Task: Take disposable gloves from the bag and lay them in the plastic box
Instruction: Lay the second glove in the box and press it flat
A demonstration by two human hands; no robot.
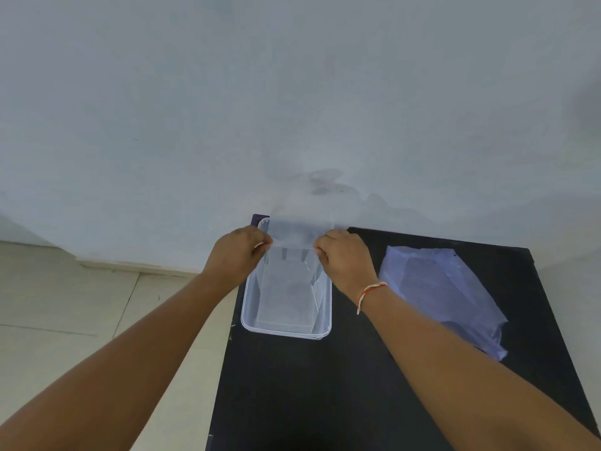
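A clear plastic box [283,330] stands on the black table, near its left edge. Both hands hold one thin, see-through disposable glove [300,229] stretched flat between them over the box's far end. My left hand [239,252] pinches the glove's left edge. My right hand [344,255], with a red and white thread on the wrist, pinches its right edge. More clear film lies inside the box, though I cannot tell how many gloves. The pale bluish bag [439,288] lies flat on the table to the right of the box.
The black table [325,385] stands against a pale wall [292,109]. A small purple object [258,219] peeks out behind the box's far left corner. Light floor tiles [65,304] lie to the left of the table.
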